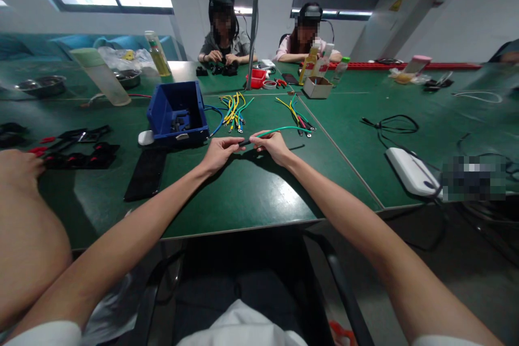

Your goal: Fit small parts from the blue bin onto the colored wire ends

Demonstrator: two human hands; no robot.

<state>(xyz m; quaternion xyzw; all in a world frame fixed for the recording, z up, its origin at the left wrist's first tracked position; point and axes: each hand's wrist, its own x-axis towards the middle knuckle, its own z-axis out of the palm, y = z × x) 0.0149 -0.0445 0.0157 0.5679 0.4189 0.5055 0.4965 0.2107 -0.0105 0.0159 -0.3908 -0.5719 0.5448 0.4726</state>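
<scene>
My left hand (220,154) pinches one end of a short black tube-like piece (245,143); its exact kind is too small to tell. The fingers of my right hand (272,144) are closed on a green wire (286,128) at the other end of that piece. From there the wire arcs back over my right hand toward the right. Just beyond my hands lies a pile of yellow, green and blue wires (234,111) with ring terminals. A smaller wire bundle (295,113) rests to its right. Beside my right wrist is a thin black strip (297,147).
Left of my hands stand a blue bin (178,132) with black parts, a black phone (145,174) and black-and-red parts (81,155). A white power strip (411,172) lies at right. Two people sit opposite; another person's arm (28,216) is at far left.
</scene>
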